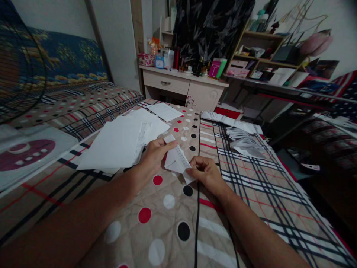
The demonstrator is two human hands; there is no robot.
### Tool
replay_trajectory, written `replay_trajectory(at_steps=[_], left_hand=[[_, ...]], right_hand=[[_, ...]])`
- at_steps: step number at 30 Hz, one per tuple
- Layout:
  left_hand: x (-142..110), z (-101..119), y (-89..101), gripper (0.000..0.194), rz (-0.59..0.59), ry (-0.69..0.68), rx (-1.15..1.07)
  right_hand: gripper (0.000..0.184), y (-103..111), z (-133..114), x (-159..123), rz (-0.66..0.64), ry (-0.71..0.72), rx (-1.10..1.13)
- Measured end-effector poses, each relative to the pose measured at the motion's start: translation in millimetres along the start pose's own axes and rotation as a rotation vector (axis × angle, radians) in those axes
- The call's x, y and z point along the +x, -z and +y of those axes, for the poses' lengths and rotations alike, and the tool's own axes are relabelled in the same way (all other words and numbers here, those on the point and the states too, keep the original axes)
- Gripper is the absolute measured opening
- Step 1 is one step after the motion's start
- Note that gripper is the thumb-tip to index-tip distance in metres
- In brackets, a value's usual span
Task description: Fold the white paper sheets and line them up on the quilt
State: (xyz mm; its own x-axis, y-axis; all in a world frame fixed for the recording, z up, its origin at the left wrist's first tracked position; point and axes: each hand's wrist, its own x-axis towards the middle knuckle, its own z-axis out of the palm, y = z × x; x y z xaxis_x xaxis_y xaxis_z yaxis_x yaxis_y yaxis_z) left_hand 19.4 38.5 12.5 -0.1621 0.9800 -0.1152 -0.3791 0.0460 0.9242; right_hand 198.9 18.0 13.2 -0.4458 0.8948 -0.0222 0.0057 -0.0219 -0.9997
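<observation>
A small folded white paper (174,160), with a printed strip along one edge, is held just over the quilted cover between my two hands. My left hand (155,153) pinches its upper left end, thumb on top. At the lower right end, my right hand (205,170) grips it between thumb and curled fingers. Left of my left hand lies a stack of white sheets (111,143), some with print along the right edge. Another white sheet (165,111) rests farther back.
Small folded papers (245,139) lie in a pile at the right, behind them a long row of folded papers (230,121). A clear plastic bag (30,149) with a purple print is at the far left. Beyond the patterned cover (170,238) stands a white dresser (173,83) with bottles and boxes.
</observation>
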Motion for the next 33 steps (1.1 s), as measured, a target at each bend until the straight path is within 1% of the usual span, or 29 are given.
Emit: replay_trajectory(at_steps=[5,7,9,11,13,16,17,18,19,20,21,23,24,25,26,27,29,31,33], left_hand=[[-19.2,-6.3,-18.9,0.037,-0.077,0.048,-0.025],[-24.6,-8.1,-24.2,0.036,-0.084,0.055,-0.017],[-25.4,-8.7,-25.4,0.035,-0.067,0.049,0.005],[-21.2,-7.0,-22.3,0.035,-0.040,0.024,0.036],[-12.9,-2.8,-15.4,0.034,-0.005,-0.037,0.048],[2.0,5.8,-0.7,0.032,0.088,-0.137,-0.016],[5.7,8.0,3.9,0.032,0.125,-0.159,-0.048],[8.0,9.4,7.5,0.033,0.151,-0.162,-0.066],[8.6,9.8,9.7,0.034,0.147,-0.153,-0.069],[7.6,9.2,10.1,0.035,0.116,-0.134,-0.063],[5.1,7.8,8.7,0.036,0.059,-0.106,-0.043],[-2.4,3.5,1.5,0.040,-0.095,-0.046,0.029],[-6.3,1.2,-3.1,0.041,-0.181,-0.018,0.087],[-9.6,-0.8,-7.5,0.041,-0.235,0.001,0.140],[-11.9,-2.4,-10.9,0.039,-0.253,0.008,0.185],[-12.8,-3.5,-13.0,0.037,-0.238,0.000,0.211],[-10.5,-4.0,-12.1,0.034,-0.120,-0.049,0.202],[-4.2,-2.5,-6.1,0.034,0.009,-0.104,0.144],[3.3,-0.3,1.6,0.037,0.087,-0.127,0.103]], right_hand=[[0.035,-3.8,2.3,2.0,0.036,0.035,-0.115],[0.039,-3.8,1.7,2.7,0.053,0.052,-0.156],[0.042,-3.2,0.6,2.5,0.043,0.052,-0.186],[0.042,-3.0,0.0,0.7,0.019,0.050,-0.196],[0.042,-4.1,0.3,-2.3,-0.015,0.049,-0.203],[0.046,-6.6,2.6,-6.4,-0.089,0.055,-0.252],[0.047,-7.0,3.5,-6.7,-0.089,0.054,-0.260],[0.047,-6.9,4.5,-6.3,-0.062,0.053,-0.256],[0.046,-6.3,5.4,-5.3,-0.012,0.050,-0.240],[0.046,-5.2,6.3,-3.7,0.049,0.050,-0.221],[0.046,-3.9,7.0,-1.9,0.105,0.054,-0.204],[0.046,-1.4,8.1,1.2,0.173,0.069,-0.189],[0.046,-0.7,8.3,2.1,0.180,0.075,-0.187],[0.045,-0.5,8.4,2.3,0.173,0.078,-0.188],[0.044,-0.9,8.2,2.1,0.157,0.078,-0.189],[0.042,-1.8,7.7,1.4,0.131,0.074,-0.191],[0.041,-4.6,6.1,-0.7,0.066,0.069,-0.202],[0.041,-7.2,4.3,-2.8,0.006,0.078,-0.219],[0.043,-8.6,2.7,-4.4,-0.040,0.096,-0.232]])
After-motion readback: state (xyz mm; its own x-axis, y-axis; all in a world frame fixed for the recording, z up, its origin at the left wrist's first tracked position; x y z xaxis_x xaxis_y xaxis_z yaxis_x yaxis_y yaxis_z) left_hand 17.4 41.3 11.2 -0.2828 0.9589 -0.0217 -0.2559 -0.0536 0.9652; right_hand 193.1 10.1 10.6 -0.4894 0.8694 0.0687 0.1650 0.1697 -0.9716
